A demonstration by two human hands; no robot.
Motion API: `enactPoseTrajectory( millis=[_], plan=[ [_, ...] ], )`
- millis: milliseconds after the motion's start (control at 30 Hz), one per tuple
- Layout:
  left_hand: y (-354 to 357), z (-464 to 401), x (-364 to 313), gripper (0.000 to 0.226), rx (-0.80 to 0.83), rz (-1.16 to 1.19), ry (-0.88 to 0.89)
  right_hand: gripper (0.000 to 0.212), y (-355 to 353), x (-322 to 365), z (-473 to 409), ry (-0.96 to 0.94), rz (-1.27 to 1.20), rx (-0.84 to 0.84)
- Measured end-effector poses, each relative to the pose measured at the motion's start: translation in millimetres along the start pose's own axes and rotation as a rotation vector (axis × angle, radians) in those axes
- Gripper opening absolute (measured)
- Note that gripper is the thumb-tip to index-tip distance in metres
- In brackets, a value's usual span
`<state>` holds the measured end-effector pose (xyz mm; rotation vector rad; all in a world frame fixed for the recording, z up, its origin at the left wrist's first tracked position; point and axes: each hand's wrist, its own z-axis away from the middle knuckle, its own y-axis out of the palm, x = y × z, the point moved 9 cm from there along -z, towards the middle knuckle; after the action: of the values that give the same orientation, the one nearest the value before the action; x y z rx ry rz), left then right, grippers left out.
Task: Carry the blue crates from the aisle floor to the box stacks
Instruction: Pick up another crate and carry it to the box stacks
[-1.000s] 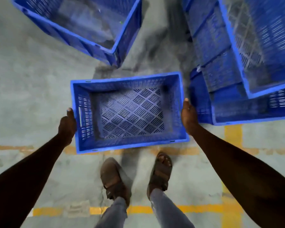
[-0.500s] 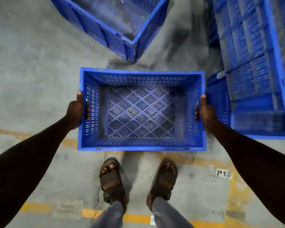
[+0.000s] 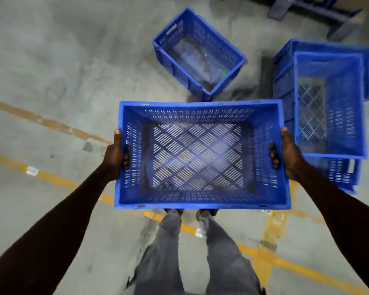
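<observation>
Blue crate [image 3: 200, 201] gripped by left hand [image 3: 115, 155], right hand [image 3: 289, 155]; no legible writing.

The blue crate I carry [image 3: 200, 154] is a rectangular open-topped bin with slotted walls and a diagonal lattice base, held level above the floor, long sides running left to right; my left hand [image 3: 115, 155] and right hand [image 3: 287, 155] grip the handle slots in its short ends (fingers curled inside). A second blue crate [image 3: 198, 55] stands upright on the floor farther off, turned at an angle, with clear film inside. At the far right sits a pile of blue crates [image 3: 328, 103], the top one askew on those beneath.
</observation>
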<state>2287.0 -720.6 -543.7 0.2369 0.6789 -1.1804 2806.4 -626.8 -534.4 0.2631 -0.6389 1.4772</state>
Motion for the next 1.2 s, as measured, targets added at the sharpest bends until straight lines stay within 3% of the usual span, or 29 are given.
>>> enactPoseTrajectory(
  millis=[133,233,400,533,667,800,867,967,1200],
  plan=[
    [-76.1,87.9,-17.9,0.071,-0.107,0.031,0.035,0.081,21.3,39.6,91.4,-0.105,0.077,-0.024],
    [-129.7,120.9,-17.4,0.071,-0.145,0.071,0.058,0.073,54.9,58.4,135.0,-0.168,0.136,-0.003],
    [-224.5,155.5,-16.5,0.074,-0.195,0.123,0.046,0.082,136.5,79.1,194.6,-0.231,0.21,0.145],
    [-291.4,176.0,-23.1,0.066,-0.107,0.232,0.069,0.076,206.0,93.8,234.5,-0.256,0.256,0.329],
    [-340.5,189.1,-16.7,0.059,-0.021,0.462,0.075,0.07,270.6,118.5,260.9,-0.32,0.307,0.365],
    [-383.3,188.1,-11.2,0.062,-0.201,0.436,0.101,0.064,330.3,146.5,272.9,-0.372,0.365,0.364],
    [-437.1,183.7,-5.7,0.063,-0.335,0.49,0.107,0.067,408.2,159.2,284.0,-0.378,0.454,0.455],
    [-445.5,176.6,-11.5,0.063,-0.38,0.48,0.099,0.06,437.1,179.6,283.5,-0.396,0.486,0.465],
    [-563.7,140.8,-61.2,0.06,-0.555,0.536,0.098,0.069,629.0,236.3,295.3,-0.494,0.573,0.528]
  ],
)
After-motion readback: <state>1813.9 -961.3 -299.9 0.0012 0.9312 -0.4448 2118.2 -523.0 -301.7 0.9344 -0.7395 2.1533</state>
